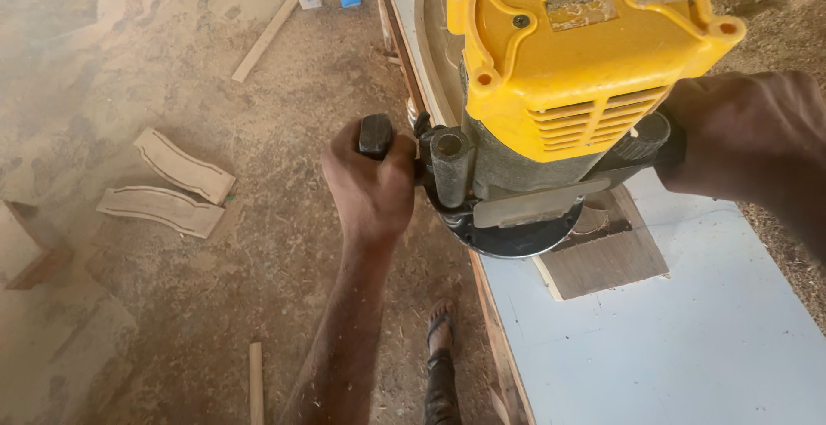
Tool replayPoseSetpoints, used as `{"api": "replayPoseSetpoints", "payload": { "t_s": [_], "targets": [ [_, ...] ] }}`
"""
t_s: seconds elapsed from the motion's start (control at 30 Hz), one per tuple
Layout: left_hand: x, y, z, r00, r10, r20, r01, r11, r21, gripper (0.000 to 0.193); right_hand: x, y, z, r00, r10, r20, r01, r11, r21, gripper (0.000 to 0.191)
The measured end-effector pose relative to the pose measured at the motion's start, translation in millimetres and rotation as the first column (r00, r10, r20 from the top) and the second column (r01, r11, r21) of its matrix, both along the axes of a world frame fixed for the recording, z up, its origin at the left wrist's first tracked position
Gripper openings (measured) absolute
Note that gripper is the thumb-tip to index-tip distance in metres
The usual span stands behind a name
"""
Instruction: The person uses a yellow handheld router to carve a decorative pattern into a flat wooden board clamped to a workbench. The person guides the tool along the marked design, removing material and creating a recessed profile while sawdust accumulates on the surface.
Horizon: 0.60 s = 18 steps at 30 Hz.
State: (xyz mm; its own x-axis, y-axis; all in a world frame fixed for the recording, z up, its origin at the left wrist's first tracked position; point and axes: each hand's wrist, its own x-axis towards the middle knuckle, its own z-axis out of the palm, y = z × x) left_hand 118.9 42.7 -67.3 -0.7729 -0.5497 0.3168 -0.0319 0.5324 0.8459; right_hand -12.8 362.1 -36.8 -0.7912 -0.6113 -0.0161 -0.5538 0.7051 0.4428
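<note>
At the white board's (688,322) left edge, the yellow router (551,98) stands on a wooden piece (611,257); left hand (372,186) and right hand (740,137) each clench a side handle, forearms outstretched.

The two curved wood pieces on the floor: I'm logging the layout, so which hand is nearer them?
Left. The left hand grips the router handle beside the curved wood pieces; the right hand is beyond the router.

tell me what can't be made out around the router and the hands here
Head view:
- Router bit: hidden beneath the yellow router and its base.
- Right hand: fingers and handle hidden by the router body.
- Wooden piece: far end covered by the router.
- Left hand: covers most of its black handle.
</note>
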Motion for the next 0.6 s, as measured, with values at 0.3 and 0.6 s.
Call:
{"api": "replayPoseSetpoints", "payload": {
  "t_s": [0.3,0.6],
  "targets": [
    [3,6,7,1.000,0.004,-0.009,-0.003,0.998,0.055,0.017,-9,5,-12,0.995,0.079,-0.055,-0.083,0.994,-0.073,0.017],
    [7,14,17,0.998,0.064,0.007,-0.064,0.991,0.119,0.018,-16,4,-13,1.000,0.016,0.005,-0.016,1.000,0.010,0.014]
  ]
}}
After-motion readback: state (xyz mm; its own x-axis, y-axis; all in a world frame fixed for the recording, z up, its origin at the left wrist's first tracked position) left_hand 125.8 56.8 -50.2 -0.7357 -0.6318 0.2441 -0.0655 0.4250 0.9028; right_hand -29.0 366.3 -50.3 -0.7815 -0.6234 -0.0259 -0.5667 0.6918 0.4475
